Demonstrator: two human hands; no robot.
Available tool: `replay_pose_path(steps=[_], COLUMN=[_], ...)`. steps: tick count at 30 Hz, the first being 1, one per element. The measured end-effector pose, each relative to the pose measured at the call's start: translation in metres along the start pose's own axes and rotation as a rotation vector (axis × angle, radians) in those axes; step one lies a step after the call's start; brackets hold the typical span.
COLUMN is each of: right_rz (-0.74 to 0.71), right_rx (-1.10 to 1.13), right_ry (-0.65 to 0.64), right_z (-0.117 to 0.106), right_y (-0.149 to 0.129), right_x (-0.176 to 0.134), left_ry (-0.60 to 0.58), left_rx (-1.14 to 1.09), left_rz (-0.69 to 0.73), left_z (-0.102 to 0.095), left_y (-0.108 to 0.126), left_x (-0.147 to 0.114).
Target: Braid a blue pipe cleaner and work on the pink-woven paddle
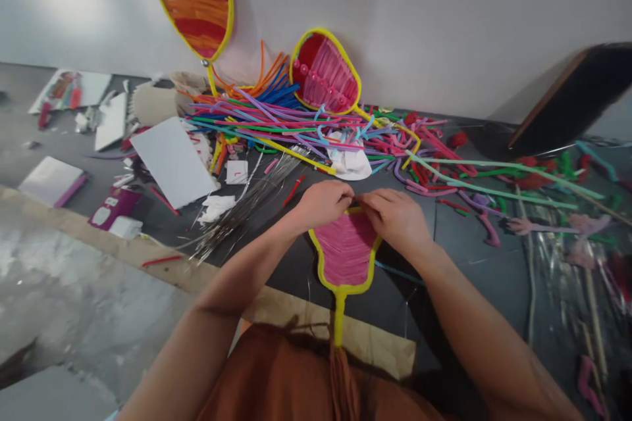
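Note:
In front of me lies a pink-coloured panel (344, 250) framed with yellow pipe cleaner, its yellow stem pointing down toward my lap. My left hand (328, 202) is closed at the panel's top edge, the fingertips pinched together. My right hand (397, 217) grips the top right of the same panel, thumb and fingers bent over the rim. The fingertips of both hands nearly meet there. Whatever small thing may be between them is hidden. Just beyond the hands is a crumpled white piece (349, 161) beside a heap of coloured pipe cleaners (276, 118).
Two finished-looking yellow-framed panels, one striped (197, 3) and one pink with beads (328, 72), lean on the wall. A dark phone-like slab (573, 95) stands at right. Thin wires (247, 204), a white card (172, 161) and a purple box (112, 207) lie left.

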State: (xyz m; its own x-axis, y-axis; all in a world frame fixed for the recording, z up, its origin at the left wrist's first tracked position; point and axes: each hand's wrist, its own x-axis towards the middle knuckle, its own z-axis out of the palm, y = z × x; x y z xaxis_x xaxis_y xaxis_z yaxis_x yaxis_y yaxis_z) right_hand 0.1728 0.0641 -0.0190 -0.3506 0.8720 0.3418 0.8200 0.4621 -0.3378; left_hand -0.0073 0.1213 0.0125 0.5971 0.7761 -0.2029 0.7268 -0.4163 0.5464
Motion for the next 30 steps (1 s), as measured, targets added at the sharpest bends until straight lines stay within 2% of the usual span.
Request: replay_pose_path(steps=[7,11,20,30], right_rz=[0.008,0.007,-0.049,-0.067], right_rx=[-0.229,-0.276,-0.201,-0.08], right_ry=[0.055,0.017,-0.04,-0.041], right_z=[-0.002,-0.002,0.002,0.004], right_y=[0.002,0.0,0.006,0.012], right_x=[0.003,0.005,0.007,0.007], left_ry=[-0.033,-0.048,-0.07,-0.07], left_rx=[0.039,0.053,0.066,-0.019], left_rz=[-0.023,-0.063,-0.108,-0.02], left_z=[0.002,0.004,0.002,-0.004], left_y=[0.007,0.008,0.011,0.001], left_x=[0.019,0.023,0.019,0.012])
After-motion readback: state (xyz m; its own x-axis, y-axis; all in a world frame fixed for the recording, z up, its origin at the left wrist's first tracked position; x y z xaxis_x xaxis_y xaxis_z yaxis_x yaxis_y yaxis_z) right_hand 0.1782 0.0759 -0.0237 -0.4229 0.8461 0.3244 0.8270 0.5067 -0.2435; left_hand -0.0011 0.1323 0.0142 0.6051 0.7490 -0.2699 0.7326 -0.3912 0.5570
